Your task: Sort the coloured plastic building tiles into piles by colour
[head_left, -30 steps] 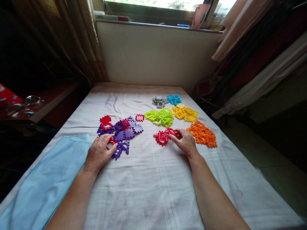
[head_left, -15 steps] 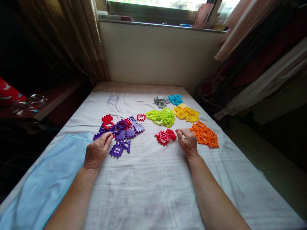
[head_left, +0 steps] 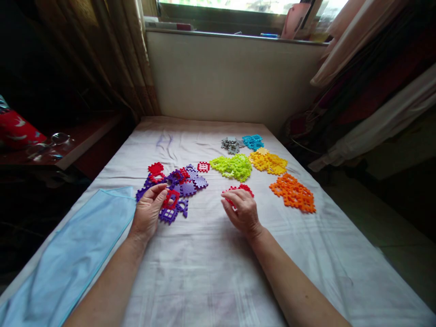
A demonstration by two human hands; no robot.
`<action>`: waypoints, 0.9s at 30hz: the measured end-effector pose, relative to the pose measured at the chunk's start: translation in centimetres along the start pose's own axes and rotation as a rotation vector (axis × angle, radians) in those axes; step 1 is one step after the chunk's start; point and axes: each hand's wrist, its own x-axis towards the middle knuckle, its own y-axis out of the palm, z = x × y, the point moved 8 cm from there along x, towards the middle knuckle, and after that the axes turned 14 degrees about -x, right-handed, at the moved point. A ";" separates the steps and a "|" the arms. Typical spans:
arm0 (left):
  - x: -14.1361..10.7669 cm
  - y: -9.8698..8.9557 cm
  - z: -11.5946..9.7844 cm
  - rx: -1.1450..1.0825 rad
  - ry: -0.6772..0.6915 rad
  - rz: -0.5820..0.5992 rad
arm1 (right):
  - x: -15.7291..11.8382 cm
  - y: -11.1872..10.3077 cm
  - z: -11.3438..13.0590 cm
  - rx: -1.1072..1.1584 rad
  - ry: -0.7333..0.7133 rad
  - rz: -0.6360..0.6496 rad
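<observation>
1. On the pale bedsheet (head_left: 200, 277), head view: six single-colour heaps of notched plastic pieces, and one mixed heap of purple and red.
2. Left hand (head_left: 146, 213): raised at the near edge of the purple pile (head_left: 188, 188), thumb and fingers pinched narrow on one red frame piece (head_left: 172, 199). Frame piece tilted, its opening facing the camera, in front of purple pieces.
3. Right hand (head_left: 243, 210): palm down over the red heap (head_left: 245, 187), fingers curved, thumb moderately parted from them, nothing seen in the grasp. Contact with the heap: cannot be told, the hand covering much of it.
4. Red pieces among the purple: several, lying on the pile and at its far left edge.
5. Red window piece (head_left: 203, 166): flat, between the purple pile and the lime-green heap (head_left: 235, 167).
6. Yellow heap (head_left: 270, 162): just right of the lime-green.
7. Grey heap (head_left: 231, 145) and blue heap (head_left: 253, 142): side by side at the far end.
8. Orange heap (head_left: 294, 193): right of the right hand, well apart from it.
9. Light blue cloth (head_left: 78, 240): spread along the left side, partly beneath the left forearm.
</observation>
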 end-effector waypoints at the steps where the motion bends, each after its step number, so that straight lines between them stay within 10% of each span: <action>1: -0.3 0.6 0.4 -0.074 -0.066 0.021 | 0.0 0.4 1.2 0.020 -0.048 0.024; 7: -3.0 4.5 2.6 -0.314 -0.364 0.116 | -0.6 3.0 4.7 0.143 -0.172 0.196; 14: -4.2 5.9 3.4 -0.332 -0.433 0.121 | -1.1 3.8 4.4 0.355 0.008 0.245; 23: -3.4 5.1 3.9 -0.148 -0.303 0.120 | 0.0 1.7 -3.5 0.419 0.352 0.283; 27: -3.2 5.8 3.9 -0.046 -0.259 0.168 | -0.1 2.0 -2.8 0.302 0.241 0.341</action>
